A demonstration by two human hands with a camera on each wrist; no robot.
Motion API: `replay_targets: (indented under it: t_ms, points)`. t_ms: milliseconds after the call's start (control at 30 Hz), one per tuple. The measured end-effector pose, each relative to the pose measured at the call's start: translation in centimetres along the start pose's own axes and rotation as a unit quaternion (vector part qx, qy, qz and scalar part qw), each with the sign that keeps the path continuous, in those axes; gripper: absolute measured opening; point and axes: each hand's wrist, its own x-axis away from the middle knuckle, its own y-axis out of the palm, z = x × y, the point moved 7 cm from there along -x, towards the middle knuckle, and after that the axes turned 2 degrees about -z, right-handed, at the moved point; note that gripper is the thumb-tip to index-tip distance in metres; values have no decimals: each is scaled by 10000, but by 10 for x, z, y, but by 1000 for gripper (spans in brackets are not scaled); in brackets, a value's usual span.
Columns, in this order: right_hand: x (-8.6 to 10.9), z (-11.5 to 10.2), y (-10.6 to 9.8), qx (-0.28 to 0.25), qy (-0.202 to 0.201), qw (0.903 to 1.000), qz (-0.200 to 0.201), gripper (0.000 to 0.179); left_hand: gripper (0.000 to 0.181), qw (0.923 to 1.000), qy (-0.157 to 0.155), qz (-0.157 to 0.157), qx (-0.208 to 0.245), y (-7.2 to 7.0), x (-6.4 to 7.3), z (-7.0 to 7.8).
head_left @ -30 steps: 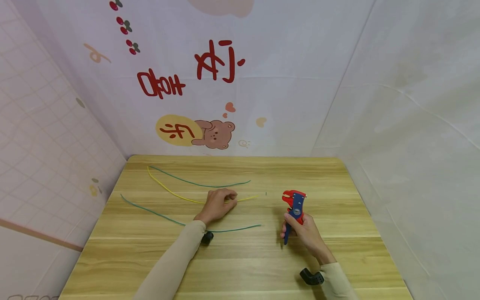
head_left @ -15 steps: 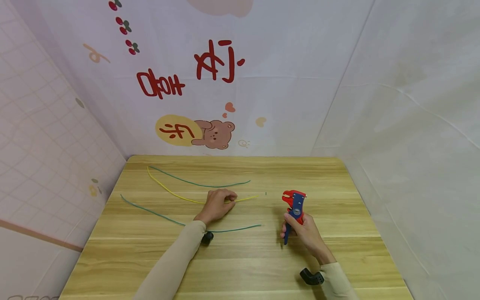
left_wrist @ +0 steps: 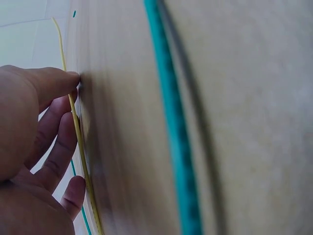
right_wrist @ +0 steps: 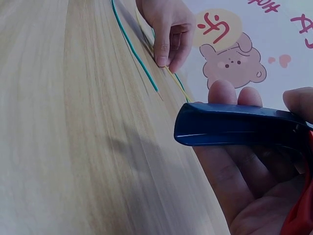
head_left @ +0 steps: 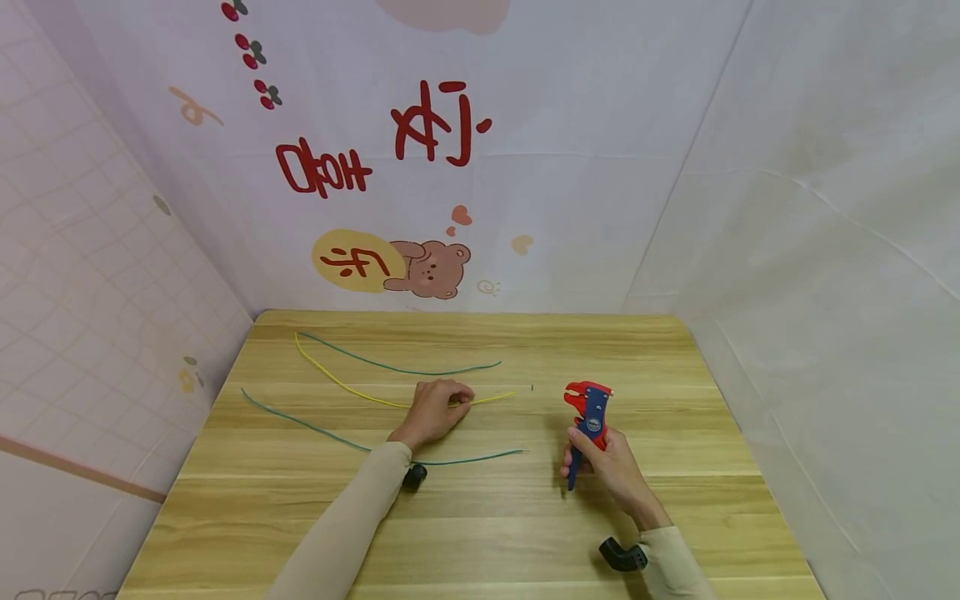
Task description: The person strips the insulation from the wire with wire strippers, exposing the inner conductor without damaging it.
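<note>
Here, red-blue tool [head_left: 596, 407] in right hand [head_left: 618, 468]

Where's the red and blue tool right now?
In the head view, the red and blue tool is right of centre, gripped in the right hand, with a tiny green piece and the yellow wire to its left.

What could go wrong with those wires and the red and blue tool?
The thin yellow wire might slip, since the left hand pinches only a small part. The red-and-blue wire stripper in the right hand could nip the left hand if brought close. The tiny green scrap near the wire's tip might get brushed away.
</note>
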Motion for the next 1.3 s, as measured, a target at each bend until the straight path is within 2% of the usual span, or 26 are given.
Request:
replay_targets:
  t_ms: [267,433,767,1300]
  points:
    - [1,1,0,-21,56,10000,33,54,10,10000,19,15,18,1,2,0]
    - [1,3,0,-4,60,10000,47,54,11,9998,139,26,110,1,3,0]
    - [1,3,-1,27,11,10000,64,54,12,9993,148,-102,329,0,4,3]
    - [0,2,-1,73,-136,9999,9,55,13,9985,228,21,489,-5,9,13]
